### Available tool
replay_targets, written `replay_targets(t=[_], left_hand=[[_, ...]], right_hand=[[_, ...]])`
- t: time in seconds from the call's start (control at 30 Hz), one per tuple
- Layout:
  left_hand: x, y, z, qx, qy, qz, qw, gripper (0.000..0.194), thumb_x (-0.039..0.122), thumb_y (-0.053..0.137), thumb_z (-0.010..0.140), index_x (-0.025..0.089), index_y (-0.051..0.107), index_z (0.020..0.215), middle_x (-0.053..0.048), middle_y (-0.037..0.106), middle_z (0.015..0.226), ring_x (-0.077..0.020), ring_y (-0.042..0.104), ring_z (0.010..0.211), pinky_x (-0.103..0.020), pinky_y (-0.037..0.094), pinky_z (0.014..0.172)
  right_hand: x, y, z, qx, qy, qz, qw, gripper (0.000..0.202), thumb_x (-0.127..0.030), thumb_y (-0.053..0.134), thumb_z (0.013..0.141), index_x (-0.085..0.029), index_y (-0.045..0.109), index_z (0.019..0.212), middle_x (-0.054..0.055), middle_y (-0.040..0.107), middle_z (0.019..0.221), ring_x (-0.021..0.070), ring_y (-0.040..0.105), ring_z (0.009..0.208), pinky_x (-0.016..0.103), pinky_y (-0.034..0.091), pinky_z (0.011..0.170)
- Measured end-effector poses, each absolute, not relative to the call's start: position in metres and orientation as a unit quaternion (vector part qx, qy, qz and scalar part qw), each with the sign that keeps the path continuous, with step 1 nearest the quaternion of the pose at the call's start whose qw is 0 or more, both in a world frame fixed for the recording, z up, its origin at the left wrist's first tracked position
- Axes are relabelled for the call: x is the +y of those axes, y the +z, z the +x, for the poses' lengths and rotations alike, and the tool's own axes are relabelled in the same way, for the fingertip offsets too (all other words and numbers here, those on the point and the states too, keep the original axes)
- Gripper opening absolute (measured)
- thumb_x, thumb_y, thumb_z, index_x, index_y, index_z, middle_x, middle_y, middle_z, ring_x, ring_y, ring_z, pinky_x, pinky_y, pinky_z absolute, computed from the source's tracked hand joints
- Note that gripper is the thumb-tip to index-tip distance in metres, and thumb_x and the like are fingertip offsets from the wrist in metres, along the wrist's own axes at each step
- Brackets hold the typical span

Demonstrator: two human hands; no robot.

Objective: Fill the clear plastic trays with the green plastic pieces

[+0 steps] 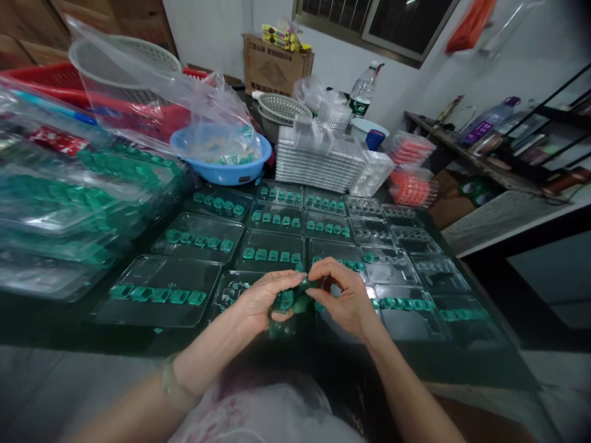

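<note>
My left hand (268, 292), a pale bangle on its wrist, is closed around small translucent green pieces (285, 300) above the table's near edge. Fingers and thumb of my right hand (339, 292) pinch at another green piece (305, 283) by the left fingertips; its exact shape is blurred. Around and beneath both hands lie flat clear plastic trays (184, 266), many with a row of green block-like pieces (160, 295). Trays to the right (438, 274) hold clear empty-looking moulded hollows.
Stacked filled trays (60, 209) stand at the left. Behind are a blue basin (226, 172) under a plastic bag, a stack of clear trays (318, 157), a water bottle (364, 92) and a cardboard box (272, 67). Orange-red packs (410, 184) sit at the back right, beside a shelf (480, 151).
</note>
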State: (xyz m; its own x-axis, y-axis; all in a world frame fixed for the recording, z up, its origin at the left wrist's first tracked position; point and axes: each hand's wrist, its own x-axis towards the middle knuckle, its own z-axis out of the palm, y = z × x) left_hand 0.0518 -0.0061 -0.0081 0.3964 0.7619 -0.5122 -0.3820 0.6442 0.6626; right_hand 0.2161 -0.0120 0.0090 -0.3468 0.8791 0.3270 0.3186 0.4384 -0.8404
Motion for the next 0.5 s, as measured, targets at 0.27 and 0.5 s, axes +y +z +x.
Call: replay_targets(t=[0.27, 0.5], left_hand=[[-0.012, -0.010, 0.041, 0.452, 0.351, 0.217, 0.791, 0.026, 0.023, 0.077, 0.058, 0.015, 0.064, 0.079, -0.001, 0.055, 0.069, -0.0064, 0.048, 0.048, -0.015, 0.027, 0.034], [-0.022, -0.008, 0.041, 0.489, 0.321, 0.224, 0.780, 0.031, 0.028, 0.077, 0.057, 0.018, 0.062, 0.083, 0.003, 0.051, 0.056, -0.0076, 0.046, 0.041, -0.015, 0.023, 0.031]], right_hand=[[-0.010, 0.007, 0.218, -0.766, 0.365, -0.379, 0.370, 0.023, -0.006, 0.059, 0.074, -0.021, 0.064, 0.089, 0.001, 0.059, 0.080, 0.0108, 0.053, 0.072, 0.023, 0.041, 0.061], [-0.015, 0.002, 0.219, -0.704, 0.453, -0.382, 0.392, 0.016, -0.022, 0.067, 0.071, -0.021, 0.065, 0.086, 0.000, 0.059, 0.076, 0.0104, 0.053, 0.064, 0.023, 0.042, 0.057]])
